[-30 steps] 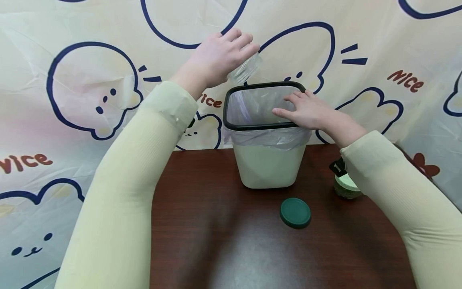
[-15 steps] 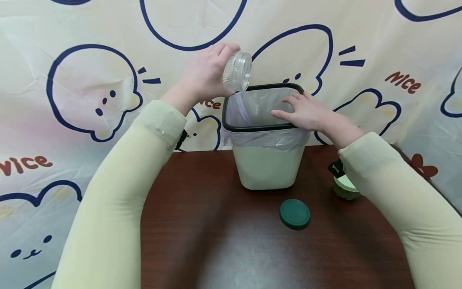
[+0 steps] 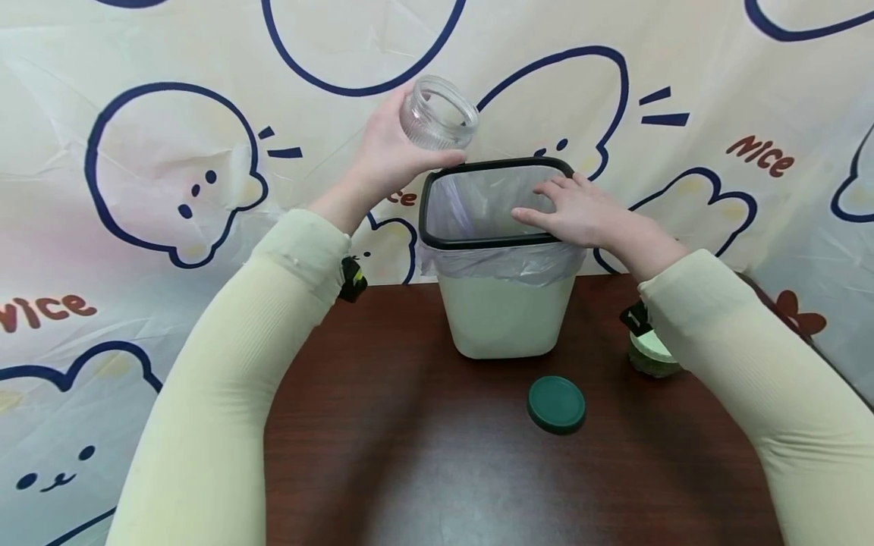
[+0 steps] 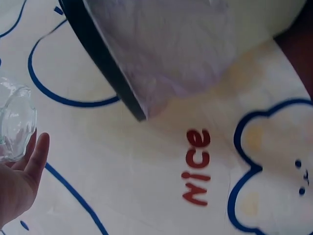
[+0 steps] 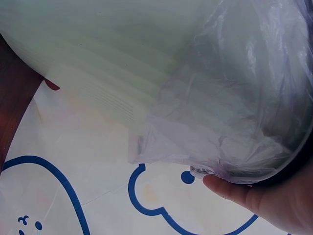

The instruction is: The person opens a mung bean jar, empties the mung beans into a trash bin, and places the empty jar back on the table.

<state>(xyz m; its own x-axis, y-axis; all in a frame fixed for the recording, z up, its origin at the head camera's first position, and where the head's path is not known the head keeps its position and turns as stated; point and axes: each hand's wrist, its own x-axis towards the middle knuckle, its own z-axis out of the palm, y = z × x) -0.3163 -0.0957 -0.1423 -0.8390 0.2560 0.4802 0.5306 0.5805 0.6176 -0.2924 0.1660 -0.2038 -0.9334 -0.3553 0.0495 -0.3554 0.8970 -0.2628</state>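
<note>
My left hand [image 3: 385, 155] holds a clear glass jar [image 3: 440, 125] above the left back corner of the trash can. The jar's uncapped mouth is tilted toward me, and its ribbed side shows. In the left wrist view the jar [image 4: 14, 120] sits against the fingers at the left edge. A pale green trash can [image 3: 508, 318] with a black rim and a thin plastic liner [image 3: 508, 262] stands on the table. My right hand [image 3: 583, 212] grips its right rim, thumb and some fingers over the opening. In the right wrist view one finger [image 5: 227, 191] presses the liner from outside.
A dark green round lid [image 3: 556, 404] lies on the brown table [image 3: 423, 455] in front of the can. A small green round container [image 3: 652, 356] stands at the right, partly behind the right sleeve. A printed curtain [image 3: 205, 45] hangs close behind the can.
My left hand has turned the jar from mouth down over the can, through sideways, to mouth tilted up, moving slightly left. The right hand stays at the rim.
</note>
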